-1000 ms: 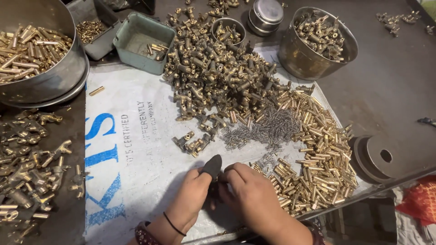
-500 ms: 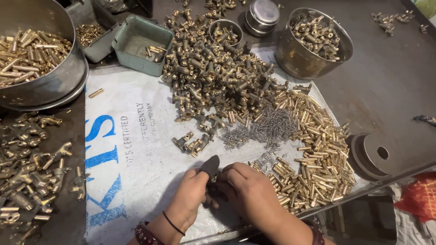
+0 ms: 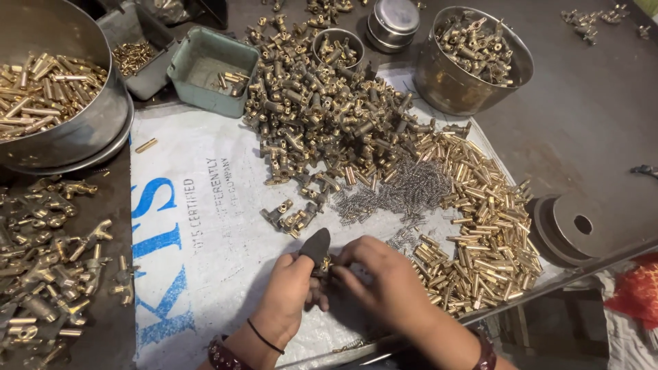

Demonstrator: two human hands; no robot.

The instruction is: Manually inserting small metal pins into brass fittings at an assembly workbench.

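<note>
Here, at the near edge of the counter [image 3: 589, 123], my left hand [image 3: 291, 291] is gripping a dark wedge-shaped tool [image 3: 317, 245] upright over the white printed sack [image 3: 199, 226]. My right hand [image 3: 387, 281] is pinching a small brass fitting [image 3: 326, 263] against the tool's lower end. Just beyond are lying a patch of small steel springs [image 3: 404, 192], a heap of dull brass fittings [image 3: 329, 116] and, to my right, a pile of bright brass pins [image 3: 486, 226]. A steel bowl [image 3: 473, 62] is sitting behind them.
</note>
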